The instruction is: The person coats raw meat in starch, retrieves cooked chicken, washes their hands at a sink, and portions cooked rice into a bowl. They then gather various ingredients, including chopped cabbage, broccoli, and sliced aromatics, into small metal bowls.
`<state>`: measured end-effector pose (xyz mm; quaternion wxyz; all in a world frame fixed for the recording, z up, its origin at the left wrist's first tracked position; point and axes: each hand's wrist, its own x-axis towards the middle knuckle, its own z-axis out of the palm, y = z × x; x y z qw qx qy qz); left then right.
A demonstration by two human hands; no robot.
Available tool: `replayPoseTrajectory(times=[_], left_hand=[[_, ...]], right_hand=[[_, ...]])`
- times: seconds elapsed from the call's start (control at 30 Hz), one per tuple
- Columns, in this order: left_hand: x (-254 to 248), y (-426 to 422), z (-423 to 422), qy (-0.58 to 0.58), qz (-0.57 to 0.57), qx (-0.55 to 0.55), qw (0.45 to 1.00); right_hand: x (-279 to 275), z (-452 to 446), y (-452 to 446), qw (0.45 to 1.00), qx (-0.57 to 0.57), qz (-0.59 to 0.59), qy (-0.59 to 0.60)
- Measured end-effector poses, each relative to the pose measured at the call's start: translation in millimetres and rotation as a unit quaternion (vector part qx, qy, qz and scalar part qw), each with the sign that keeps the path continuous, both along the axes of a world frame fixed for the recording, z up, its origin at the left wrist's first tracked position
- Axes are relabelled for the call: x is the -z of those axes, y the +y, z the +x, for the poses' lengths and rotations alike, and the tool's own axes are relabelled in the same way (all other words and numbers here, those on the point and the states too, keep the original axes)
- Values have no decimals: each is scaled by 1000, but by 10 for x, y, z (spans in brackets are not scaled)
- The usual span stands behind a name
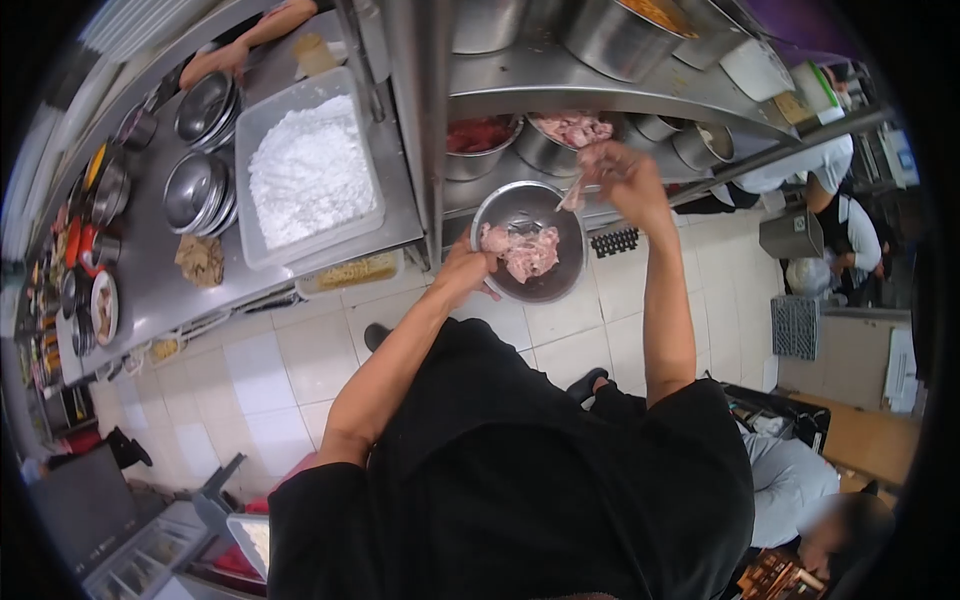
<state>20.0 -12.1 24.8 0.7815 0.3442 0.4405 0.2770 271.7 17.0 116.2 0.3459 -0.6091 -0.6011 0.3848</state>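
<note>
Metal bowl (573,250) with raw meat pieces (530,254), gripped at its near-left rim by the left hand (467,273), seemingly to steady it. Right hand (624,182), closed in a pinch on one meat strip (572,196) over the bowl's edge; steel pot (545,152) of similar meat just beyond, apparently for easy reach. Left fingers under the bowl hidden; right fingertips blurred.

Raw pink meat (532,256) in metal bowl (573,262)
</note>
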Motion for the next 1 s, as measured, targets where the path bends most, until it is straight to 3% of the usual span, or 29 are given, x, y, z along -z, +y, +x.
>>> replayPoseTrajectory(times=[0.1,0.27,0.37,0.4,0.5,0.63,0.67,0.77,0.87,1.0], left_hand=[[121,-8,-154,-34,-7,39,999],[129,-20,-292,-45,-16,-30,998],[137,104,-234,-31,-57,-49,997],[344,195,-233,-41,-59,-3,997],[393,220,-207,-4,-31,-62,998],[471,187,-307,1,-47,-41,998],[538,155,-370,12,-51,-32,998],[538,-28,-558,-9,-56,-30,998],[536,-208,-845,-36,-58,-48,997],[315,-398,-1068,-16,-18,-77,997]], right_hand=[[89,204,503,996,11,30,82],[126,29,987,982,91,46,160],[335,277,1117,978,110,95,-149],[540,378,1135,979,172,110,20],[678,192,681,941,178,174,230],[1050,155,261,941,242,149,182],[1044,161,226,951,261,143,87],[1062,175,260,931,281,204,112],[1277,161,59,949,256,75,165],[1773,73,-255,930,307,54,196]])
